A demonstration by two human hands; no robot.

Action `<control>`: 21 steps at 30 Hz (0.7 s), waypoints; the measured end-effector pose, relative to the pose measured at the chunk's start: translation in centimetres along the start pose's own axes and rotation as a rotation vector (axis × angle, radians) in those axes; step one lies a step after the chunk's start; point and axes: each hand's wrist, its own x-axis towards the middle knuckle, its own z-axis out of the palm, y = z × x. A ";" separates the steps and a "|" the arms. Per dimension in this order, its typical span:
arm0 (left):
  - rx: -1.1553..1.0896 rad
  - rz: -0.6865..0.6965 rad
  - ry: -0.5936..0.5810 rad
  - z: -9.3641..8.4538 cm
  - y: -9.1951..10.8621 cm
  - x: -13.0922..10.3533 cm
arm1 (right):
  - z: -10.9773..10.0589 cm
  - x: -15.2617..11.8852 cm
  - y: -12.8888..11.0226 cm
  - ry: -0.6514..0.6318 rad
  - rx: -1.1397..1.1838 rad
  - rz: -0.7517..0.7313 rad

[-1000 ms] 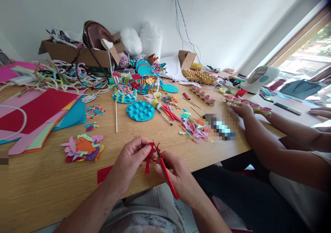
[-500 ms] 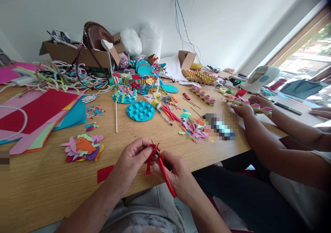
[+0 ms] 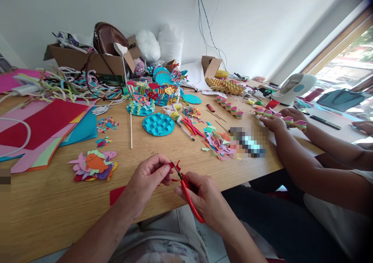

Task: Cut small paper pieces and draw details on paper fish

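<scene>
My left hand (image 3: 153,177) pinches a small piece of red paper (image 3: 171,165) between thumb and fingertips, above the table's front edge. Red-handled scissors (image 3: 190,199) are in my right hand (image 3: 204,195), their narrow blades pointing up and left against the paper. A thin red strip shows just below the blades. Partly covered by my left forearm, a red paper rectangle (image 3: 115,195) lies on the table. To its upper left is a pile of paper fish cutouts (image 3: 96,163), with an orange one on top.
Coloured paper sheets (image 3: 43,127) cover the left side. A blue honeycomb disc (image 3: 158,124) and paper scraps (image 3: 217,142) lie farther back. At right, another person's hands (image 3: 274,123) hold a colourful paper strip (image 3: 291,122). A cardboard box (image 3: 87,66) stands by the wall.
The scissors and my right hand have shifted slightly right and down. The larger red strip hanging below the blades is no longer there; a thin one shows instead. My left hand stays nearly in place.
</scene>
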 end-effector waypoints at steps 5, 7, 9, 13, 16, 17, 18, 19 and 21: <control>-0.004 -0.020 0.006 -0.1 0.4 0.0 | -0.2 -0.1 0.3 -0.016 -0.045 -0.004; 0.009 -0.035 0.004 -0.2 0.4 0.1 | -0.2 -0.1 0.3 -0.020 -0.069 -0.008; 0.044 -0.045 0.009 -0.4 0.4 0.2 | -0.3 -0.1 0.4 -0.030 -0.091 -0.012; 0.141 -0.055 0.029 -0.9 0.6 0.4 | -0.8 0.1 0.6 -0.071 -0.142 -0.029; 0.180 -0.058 0.031 -1.4 1.0 0.7 | -1.2 0.5 0.6 -0.096 -0.132 -0.009; 0.189 -0.058 0.030 -1.5 1.1 0.7 | -1.2 0.7 0.5 -0.100 -0.106 -0.002; 0.198 -0.056 0.029 -1.6 1.2 0.8 | -1.2 0.8 0.4 -0.094 -0.068 0.001; 0.212 -0.053 0.023 -1.7 1.3 0.9 | -1.2 1.1 0.3 -0.077 -0.016 0.001; 0.245 -0.036 -0.005 -1.8 1.3 1.0 | -1.0 1.6 -0.1 -0.026 0.113 -0.001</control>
